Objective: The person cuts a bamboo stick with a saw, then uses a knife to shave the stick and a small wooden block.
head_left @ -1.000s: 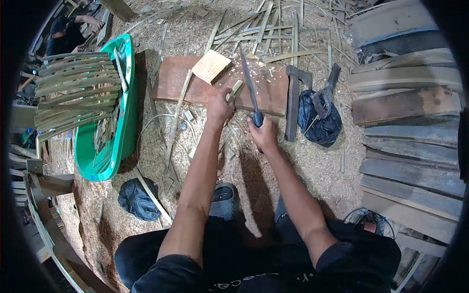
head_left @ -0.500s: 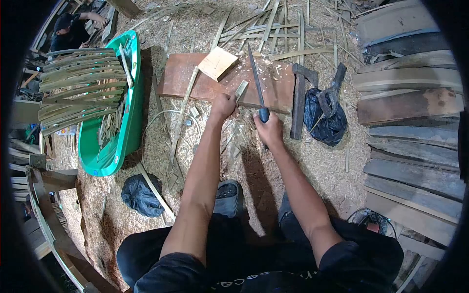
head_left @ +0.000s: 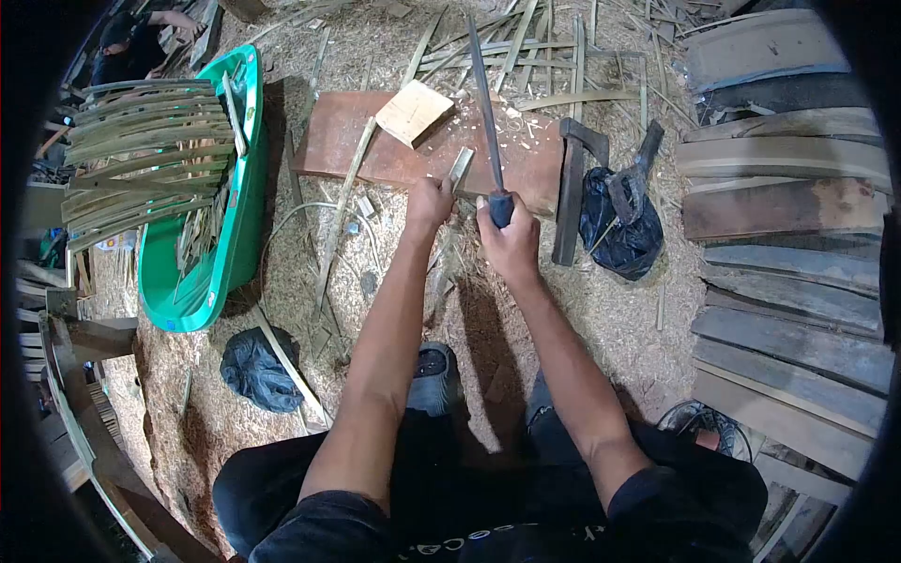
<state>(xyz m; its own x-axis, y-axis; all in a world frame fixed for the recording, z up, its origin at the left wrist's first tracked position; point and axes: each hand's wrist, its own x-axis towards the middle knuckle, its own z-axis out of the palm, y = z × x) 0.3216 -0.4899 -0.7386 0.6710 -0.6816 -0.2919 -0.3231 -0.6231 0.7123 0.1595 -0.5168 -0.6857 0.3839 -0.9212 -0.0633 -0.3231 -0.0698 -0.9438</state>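
My right hand (head_left: 510,238) is wrapped round the dark handle of a long knife (head_left: 487,111), whose narrow blade points away from me over the plank. My left hand (head_left: 430,204) grips a split bamboo strip (head_left: 461,167), with its pale end sticking out past the fingers. Both hands are at the near edge of a reddish wooden plank (head_left: 338,133) lying on the ground. On that plank sits a pale square wood block (head_left: 413,111), with small shavings scattered to its right. Another bamboo strip (head_left: 347,199) leans across the plank's left part.
At left, a green plastic tub (head_left: 246,178) carries a bundle of bamboo strips (head_left: 150,155). Right of the plank lie a hatchet (head_left: 570,188) and a black plastic bag (head_left: 601,220) with a metal tool on it. Stacked boards (head_left: 788,281) line the right side. A person (head_left: 131,47) works at upper left.
My right hand has moved slightly up and left, and the knife's tip reaches higher. The left hand keeps hold of the bamboo strip. The whole view has shifted a little.
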